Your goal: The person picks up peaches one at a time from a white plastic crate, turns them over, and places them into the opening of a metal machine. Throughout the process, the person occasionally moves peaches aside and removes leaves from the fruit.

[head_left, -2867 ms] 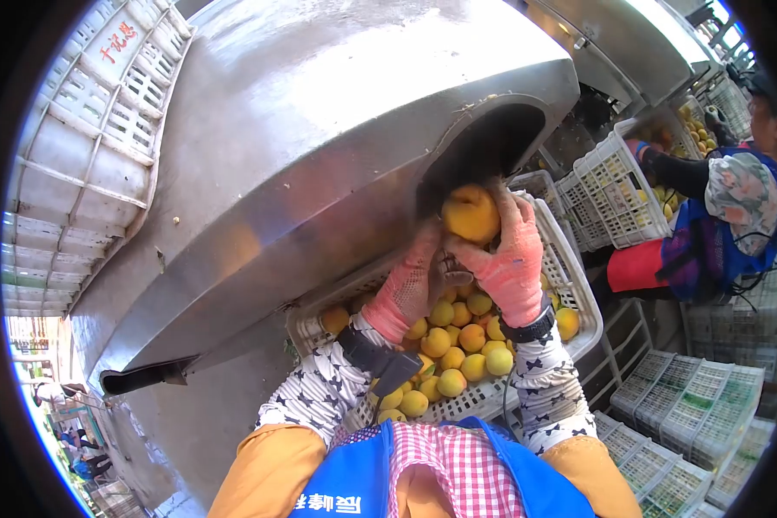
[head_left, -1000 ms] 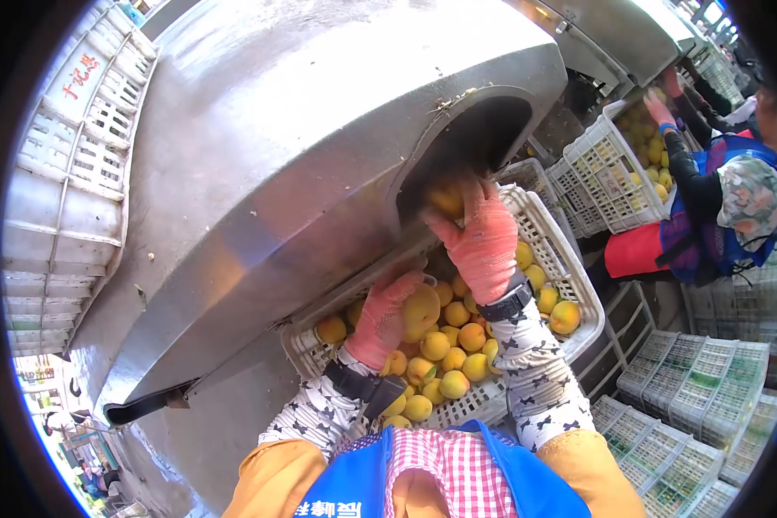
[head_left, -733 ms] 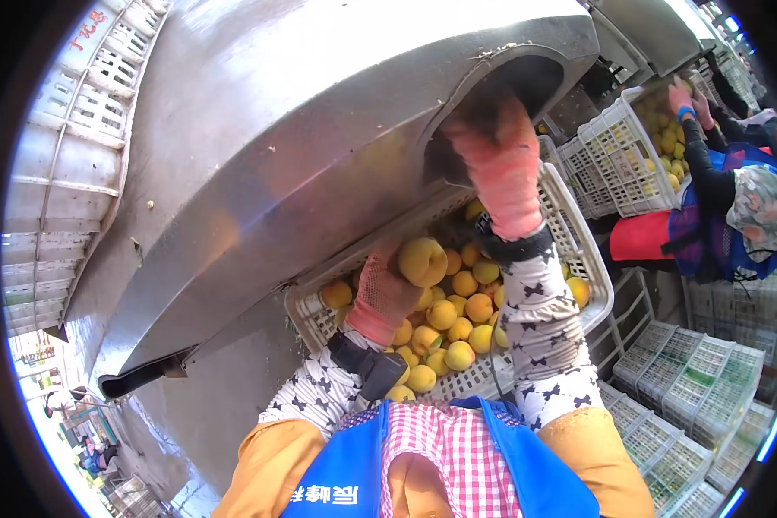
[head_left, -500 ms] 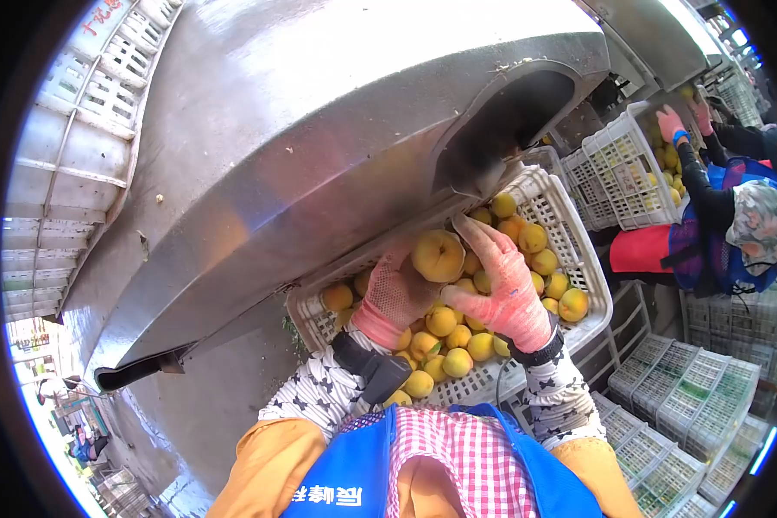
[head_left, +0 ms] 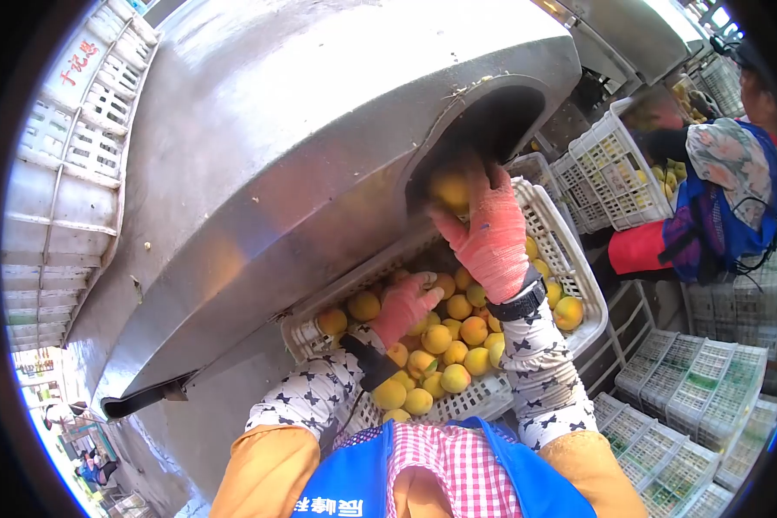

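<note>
My right hand (head_left: 490, 231), in a pink and white knitted glove, is closed around a yellow peach (head_left: 449, 190). It holds the peach at the dark oval opening (head_left: 511, 108) in the curved metal housing; part of the grip is lost in shadow. Lower down, my left hand (head_left: 408, 304), in a similar pink glove, rests low over the peaches (head_left: 438, 338) in a white plastic crate (head_left: 589, 274). Its thumb and fingers are apart, beside a peach, and I see nothing held between them. Shadow covers the back of that hand.
The large metal housing (head_left: 259, 164) overhangs the crate's far side. A person in a blue vest (head_left: 755, 194) works at the right beside another tilted white crate (head_left: 617, 164) of fruit. Stacked crates (head_left: 695, 380) stand at lower right, and a tall white crate (head_left: 69, 181) at left.
My right hand has carried the peach up and away to the opening. My left hand has let go of it and dropped into the crate. The other person's arms have moved lower.
</note>
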A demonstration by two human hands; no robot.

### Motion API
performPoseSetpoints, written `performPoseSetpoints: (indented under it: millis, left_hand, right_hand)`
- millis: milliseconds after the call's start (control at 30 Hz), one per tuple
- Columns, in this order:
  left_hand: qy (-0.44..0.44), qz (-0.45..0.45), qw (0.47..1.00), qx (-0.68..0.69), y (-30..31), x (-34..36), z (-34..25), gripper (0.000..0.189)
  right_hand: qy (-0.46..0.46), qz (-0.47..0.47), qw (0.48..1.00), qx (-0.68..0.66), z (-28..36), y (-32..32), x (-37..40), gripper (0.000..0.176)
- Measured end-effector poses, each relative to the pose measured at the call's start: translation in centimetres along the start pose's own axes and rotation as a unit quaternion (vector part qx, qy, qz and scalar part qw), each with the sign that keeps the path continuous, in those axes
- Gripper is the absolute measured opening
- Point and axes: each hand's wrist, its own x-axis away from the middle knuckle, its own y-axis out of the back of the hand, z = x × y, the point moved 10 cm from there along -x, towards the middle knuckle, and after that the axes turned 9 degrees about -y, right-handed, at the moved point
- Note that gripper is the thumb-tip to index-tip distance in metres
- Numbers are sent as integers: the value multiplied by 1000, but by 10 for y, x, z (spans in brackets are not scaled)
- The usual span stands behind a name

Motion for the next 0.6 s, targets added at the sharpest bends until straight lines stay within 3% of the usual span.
performPoseSetpoints:
  millis: [33, 67, 133, 167, 200, 233, 267, 300, 333, 367, 400, 433, 467, 500, 533, 567, 600]
  left_hand:
    - [-30, 17, 990, -136, -1, 1, -1, 61]
    - [-28, 18, 991, -133, -2, -2, 4, 61]
    - [-21, 197, 890, -411, -30, -6, 26, 69]
    - [-19, 200, 891, -408, -32, -9, 35, 69]
    - [-74, 197, 834, -510, -35, -10, 36, 69]
    - [-129, 195, 763, -602, -43, -6, 37, 70]
    - [-123, 229, 752, -605, -47, -8, 44, 71]
    - [-117, 263, 743, -605, -51, -15, 51, 73]
    - [-112, 272, 749, -594, -50, -21, 45, 73]
    - [-66, 336, 742, -577, -46, -24, 41, 71]
    - [-21, 394, 731, -557, -45, -19, 46, 69]
    - [-17, 392, 736, -551, -42, -15, 54, 69]
    - [-65, 376, 753, -537, -43, -11, 54, 68]
    - [-115, 359, 765, -522, -46, -7, 51, 67]
    - [-117, 361, 767, -518, -46, 0, 44, 67]
    - [-155, 363, 732, -556, -45, 9, 27, 65]
    - [-190, 362, 694, -593, -45, 13, 16, 64]
  right_hand:
    - [23, -9, 1000, -16, 2, 3, 3, 74]
    - [46, -18, 998, -31, 5, 6, 5, 74]
    - [58, 3, 998, 37, 9, -8, -2, 73]
    - [71, 21, 992, 103, 13, -19, -7, 73]
    - [68, 29, 992, 104, 17, -31, -19, 73]
    - [6, 15, 991, 130, 12, -42, -36, 68]
    - [-57, 3, 986, 157, 5, -44, -39, 64]
    - [-63, 18, 985, 161, -1, -36, -32, 64]
    - [-83, 36, 985, -146, -11, -15, -30, 58]
    - [-100, 44, 891, -440, -28, 2, -27, 51]
    - [-60, -18, 939, -339, -44, 27, -23, 44]
    - [-154, 13, 929, -337, -66, 30, -8, 38]
    - [-135, 35, 945, -297, -92, 19, 6, 29]
    - [-102, 102, 971, -189, -111, -1, 27, 25]
    - [-140, 210, 966, -52, -121, -23, 48, 28]
    - [-83, 252, 964, 14, -148, -51, 74, 38]
    - [-60, 325, 928, 171, -162, -78, 94, 46]
